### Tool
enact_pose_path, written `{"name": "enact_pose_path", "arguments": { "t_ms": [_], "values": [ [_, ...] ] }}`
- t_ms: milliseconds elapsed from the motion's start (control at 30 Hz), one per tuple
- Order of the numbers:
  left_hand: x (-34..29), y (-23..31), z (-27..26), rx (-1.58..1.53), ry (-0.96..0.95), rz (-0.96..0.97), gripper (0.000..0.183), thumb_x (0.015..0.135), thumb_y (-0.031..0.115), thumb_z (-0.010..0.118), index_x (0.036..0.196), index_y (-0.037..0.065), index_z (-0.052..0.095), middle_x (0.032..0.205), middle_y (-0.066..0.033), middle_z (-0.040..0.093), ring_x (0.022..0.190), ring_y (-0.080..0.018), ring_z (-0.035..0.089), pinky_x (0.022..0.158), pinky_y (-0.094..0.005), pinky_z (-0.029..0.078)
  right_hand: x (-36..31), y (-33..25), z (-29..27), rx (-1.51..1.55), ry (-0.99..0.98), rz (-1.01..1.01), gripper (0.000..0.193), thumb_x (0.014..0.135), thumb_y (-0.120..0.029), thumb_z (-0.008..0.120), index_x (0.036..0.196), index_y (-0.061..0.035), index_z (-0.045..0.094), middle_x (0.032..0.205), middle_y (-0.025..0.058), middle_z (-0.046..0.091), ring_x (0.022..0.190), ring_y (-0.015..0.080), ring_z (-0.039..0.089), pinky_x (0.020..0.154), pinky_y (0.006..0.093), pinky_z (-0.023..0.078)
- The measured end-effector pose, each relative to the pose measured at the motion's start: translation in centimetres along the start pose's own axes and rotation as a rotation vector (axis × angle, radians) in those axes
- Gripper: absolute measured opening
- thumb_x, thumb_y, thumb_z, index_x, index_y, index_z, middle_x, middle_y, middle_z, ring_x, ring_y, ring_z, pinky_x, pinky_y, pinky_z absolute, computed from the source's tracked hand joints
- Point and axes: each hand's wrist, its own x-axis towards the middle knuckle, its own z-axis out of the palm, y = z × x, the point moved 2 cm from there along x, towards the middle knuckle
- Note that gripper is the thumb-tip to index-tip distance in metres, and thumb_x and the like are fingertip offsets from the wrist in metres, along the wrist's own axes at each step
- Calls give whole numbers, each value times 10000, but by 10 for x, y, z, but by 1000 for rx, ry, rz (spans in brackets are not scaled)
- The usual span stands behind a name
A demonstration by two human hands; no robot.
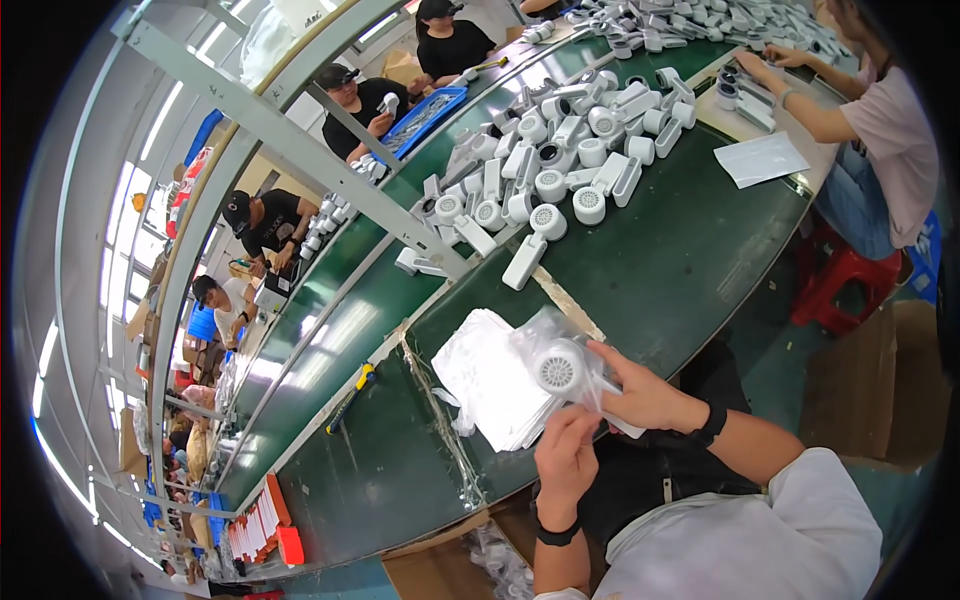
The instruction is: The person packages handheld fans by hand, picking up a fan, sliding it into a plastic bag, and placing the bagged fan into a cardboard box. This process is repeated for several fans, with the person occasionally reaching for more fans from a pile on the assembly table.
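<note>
The fan is white with a greyish radial-patterned grille, the table green, the stool red.

Green surface before me; white metal frame to my left, bright windows beyond; red stool, right.

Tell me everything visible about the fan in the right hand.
The fan is white and looks plastic, with a round grille of radial slots facing upward. A clear bag seemingly wraps its head; its handle is mostly hidden. It is by the white stack. The right hand holds it; the left hand is close, contact unclear.
</note>
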Motion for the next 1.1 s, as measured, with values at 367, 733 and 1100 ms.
{"name": "enact_pose_path", "arguments": {
  "t_ms": [367,733,1100],
  "values": [
    [-10,2,4,-385,92,-150,153,881,28,637,1020,-20,597,1038,-101,586,854,-165,575,713,-275,499,18,14,16,424,32,-216,551,927,4,495,1445,-32,310,1146,100,608,986,128,606,841,270,494],
    [-32,-35,8,-1029,255,-854,511,986,133,516,1442,83,290,1391,-121,454,1248,-249,500,990,-400,468,17,-2,44,-224,439,-653,215,871,-77,565,1044,18,649,908,151,629,806,322,596,715,332,479],
    [-27,-30,-37,-1190,361,-798,541,995,209,502,1462,223,229,1357,-105,452,1034,-307,583,572,-393,528,0,11,48,-66,371,-583,171,875,-32,633,1031,21,676,798,107,629,598,125,585,529,254,439]
  ]
}}
